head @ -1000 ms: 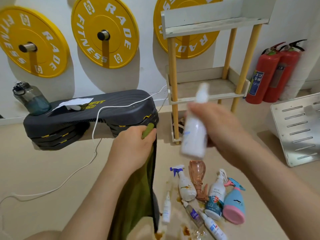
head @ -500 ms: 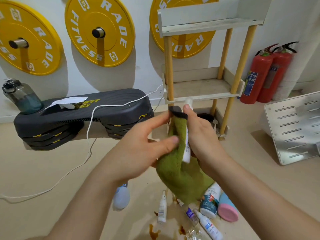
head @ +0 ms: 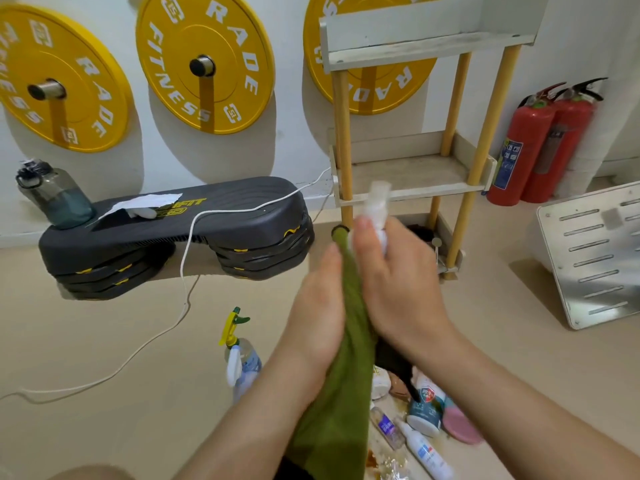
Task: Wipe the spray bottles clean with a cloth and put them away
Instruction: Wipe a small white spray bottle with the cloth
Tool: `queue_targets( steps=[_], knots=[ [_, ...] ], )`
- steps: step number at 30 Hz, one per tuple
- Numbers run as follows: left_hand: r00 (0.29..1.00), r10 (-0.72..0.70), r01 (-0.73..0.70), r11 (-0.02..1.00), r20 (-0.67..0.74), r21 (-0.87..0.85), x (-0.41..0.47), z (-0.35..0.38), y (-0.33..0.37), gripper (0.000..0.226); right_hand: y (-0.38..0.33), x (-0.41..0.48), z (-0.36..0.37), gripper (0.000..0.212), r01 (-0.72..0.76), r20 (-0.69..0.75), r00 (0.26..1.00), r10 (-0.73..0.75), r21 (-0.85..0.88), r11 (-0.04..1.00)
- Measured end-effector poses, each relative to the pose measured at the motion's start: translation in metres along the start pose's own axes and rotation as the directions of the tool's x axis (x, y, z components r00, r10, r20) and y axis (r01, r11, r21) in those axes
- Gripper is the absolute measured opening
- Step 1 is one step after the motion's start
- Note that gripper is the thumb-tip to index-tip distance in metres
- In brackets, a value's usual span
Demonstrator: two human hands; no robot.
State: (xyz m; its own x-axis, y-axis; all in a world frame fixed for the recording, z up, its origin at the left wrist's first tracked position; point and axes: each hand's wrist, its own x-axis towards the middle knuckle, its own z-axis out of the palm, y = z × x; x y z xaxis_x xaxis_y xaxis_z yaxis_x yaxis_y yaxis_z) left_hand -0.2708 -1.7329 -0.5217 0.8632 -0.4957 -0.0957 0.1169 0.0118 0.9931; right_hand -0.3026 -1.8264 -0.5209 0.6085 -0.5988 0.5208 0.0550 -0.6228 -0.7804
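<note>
Right hand [head: 398,282] grips a small white plastic spray bottle [head: 377,202]; left hand [head: 318,313] clutches a long green fabric cloth [head: 346,393] against it.
Bottle is nozzle-up, blurred, held in the air before the white-and-wood shelf rack [head: 408,174]. Cloth hangs between the wrists. Other spray bottles [head: 424,407] lie clustered on the beige floor [head: 104,341]. A clear yellow-trigger bottle [head: 240,355] stands apart, left.

The left hand [head: 318,313] now clasps the green cloth [head: 346,393], seemingly wrapped round the white bottle [head: 377,202].
</note>
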Motion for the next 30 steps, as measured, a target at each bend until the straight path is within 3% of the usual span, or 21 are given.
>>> queue_targets(
  steps=[2, 4, 6, 7, 8, 10, 12, 14, 16, 19, 22, 25, 28, 30],
  knots=[
    [0.971, 0.239, -0.223, 0.922, -0.012, 0.318, -0.007, 0.008, -0.011, 0.051, 0.008, 0.011, -0.005, 0.045, -0.107, -0.017, 0.994, 0.108, 0.054, 0.993],
    [0.961, 0.27, -0.24, 0.924, -0.061, 0.296, -0.008, 0.011, -0.016, 0.048, 0.015, 0.01, -0.004, 0.045, -0.135, 0.024, 0.991, 0.133, 0.096, 0.986],
    [0.985, 0.095, -0.084, 0.993, -0.142, 0.082, -0.003, 0.007, -0.014, 0.048, 0.012, 0.003, 0.0, 0.046, -0.071, 0.058, 0.996, 0.065, 0.112, 0.991],
    [0.995, -0.041, 0.034, 0.997, -0.095, -0.075, -0.001, 0.004, -0.01, 0.043, 0.01, -0.001, 0.001, 0.047, -0.015, 0.072, 0.997, 0.006, 0.119, 0.993],
    [0.987, -0.153, 0.161, 0.959, 0.053, -0.234, 0.003, 0.0, -0.007, 0.034, 0.007, -0.004, 0.001, 0.049, 0.051, 0.086, 0.994, -0.062, 0.121, 0.991],
    [0.908, -0.239, 0.362, 0.859, 0.344, -0.361, 0.006, -0.008, -0.001, 0.027, 0.003, -0.006, -0.002, 0.05, 0.19, 0.117, 0.971, -0.206, 0.133, 0.973],
    [0.845, -0.258, 0.459, 0.8, 0.469, -0.386, 0.006, -0.01, -0.001, 0.026, 0.001, -0.006, -0.007, 0.049, 0.306, 0.106, 0.939, -0.327, 0.176, 0.936],
    [0.878, -0.259, 0.423, 0.816, 0.403, -0.395, 0.008, -0.009, -0.001, 0.034, 0.001, -0.006, -0.011, 0.043, 0.325, 0.019, 0.942, -0.336, 0.211, 0.922],
    [0.945, -0.271, 0.323, 0.855, 0.183, -0.405, 0.011, -0.008, -0.002, 0.042, 0.003, -0.007, -0.012, 0.04, 0.315, -0.049, 0.949, -0.312, 0.206, 0.926],
    [0.977, -0.184, 0.142, 0.939, -0.11, -0.312, 0.014, -0.013, -0.002, 0.037, 0.004, -0.017, -0.009, 0.035, 0.442, -0.045, 0.897, -0.44, 0.086, 0.893],
    [0.976, -0.06, 0.029, 0.988, -0.209, -0.151, 0.012, -0.016, 0.003, 0.042, 0.009, -0.026, -0.004, 0.038, 0.605, 0.014, 0.796, -0.605, -0.074, 0.793],
    [0.968, -0.041, 0.002, 0.988, -0.249, -0.156, 0.01, -0.018, 0.002, 0.039, 0.015, -0.031, -0.002, 0.035, 0.692, 0.034, 0.72, -0.694, -0.123, 0.712],
    [0.952, 0.042, -0.089, 0.986, -0.302, -0.144, 0.013, -0.023, -0.002, 0.038, 0.013, -0.033, 0.001, 0.034, 0.641, 0.001, 0.766, -0.643, -0.082, 0.763],
    [0.925, 0.139, -0.183, 0.979, -0.353, -0.093, 0.015, -0.024, -0.002, 0.052, 0.005, -0.033, 0.002, 0.034, 0.499, -0.063, 0.865, -0.498, 0.003, 0.867]
  ],
)
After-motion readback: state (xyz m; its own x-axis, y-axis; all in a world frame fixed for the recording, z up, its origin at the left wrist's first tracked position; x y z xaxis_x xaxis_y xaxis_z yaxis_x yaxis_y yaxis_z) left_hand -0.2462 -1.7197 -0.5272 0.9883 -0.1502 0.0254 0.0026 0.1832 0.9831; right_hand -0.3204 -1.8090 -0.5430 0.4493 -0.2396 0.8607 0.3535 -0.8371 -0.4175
